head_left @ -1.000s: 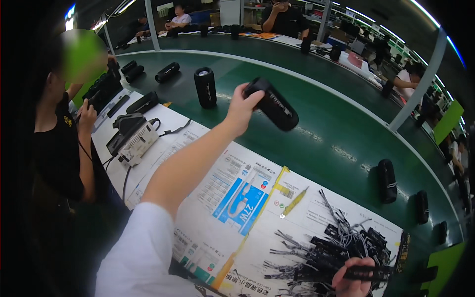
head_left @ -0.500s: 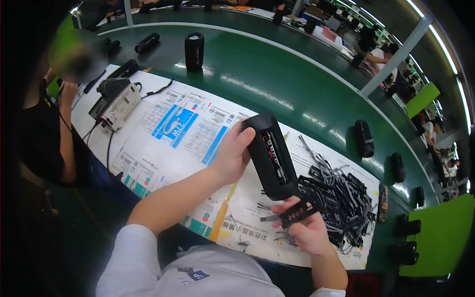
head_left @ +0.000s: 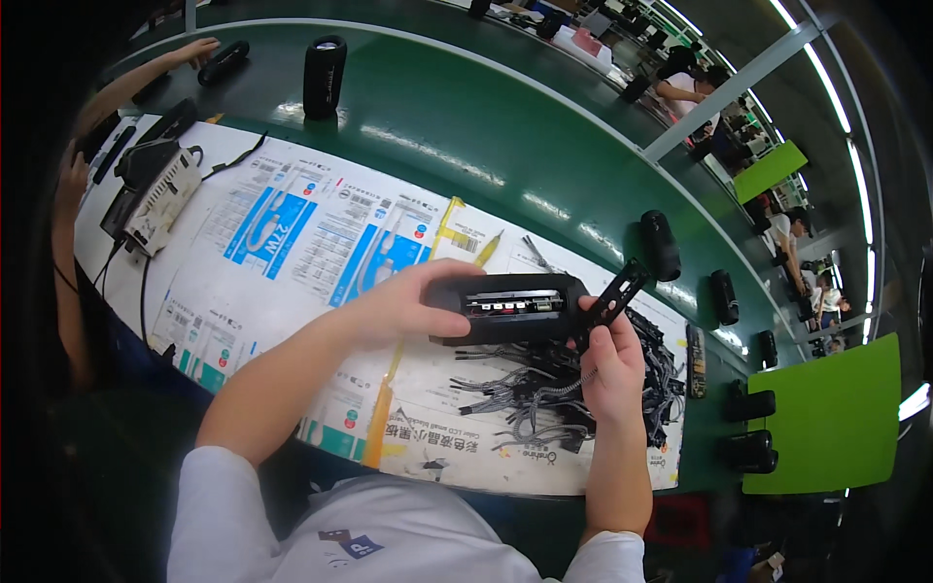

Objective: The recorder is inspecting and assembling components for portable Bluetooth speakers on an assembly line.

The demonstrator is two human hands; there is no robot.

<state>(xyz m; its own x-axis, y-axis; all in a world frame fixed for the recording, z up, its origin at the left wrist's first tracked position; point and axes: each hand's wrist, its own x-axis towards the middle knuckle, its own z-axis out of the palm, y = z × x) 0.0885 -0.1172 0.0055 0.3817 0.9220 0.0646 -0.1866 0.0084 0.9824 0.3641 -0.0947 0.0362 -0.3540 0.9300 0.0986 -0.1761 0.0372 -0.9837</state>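
Both hands now meet: my left hand [head_left: 403,306] has brought the black cylindrical speaker [head_left: 510,308] down flat, fingers wrapped around it, while my right hand [head_left: 610,364] pinches the black plastic strip [head_left: 614,296] against its open slot.

Shirt: white, short-sleeved, seen at the lower edge of the view.
Left sleeve [head_left: 209,515]: white cloth, ends above the elbow with a plain hem.
Right sleeve [head_left: 607,568]: white cloth, only its hem shows at the bottom edge.
Chest mark [head_left: 348,544]: small dark blue emblem with a touch of red on the shirt front.
Forearms: bare from sleeve to wrist.
Left hand [head_left: 413,303]: bare, no glove, ring or watch visible.
Right hand [head_left: 612,364]: bare, no glove; wrist unadorned.
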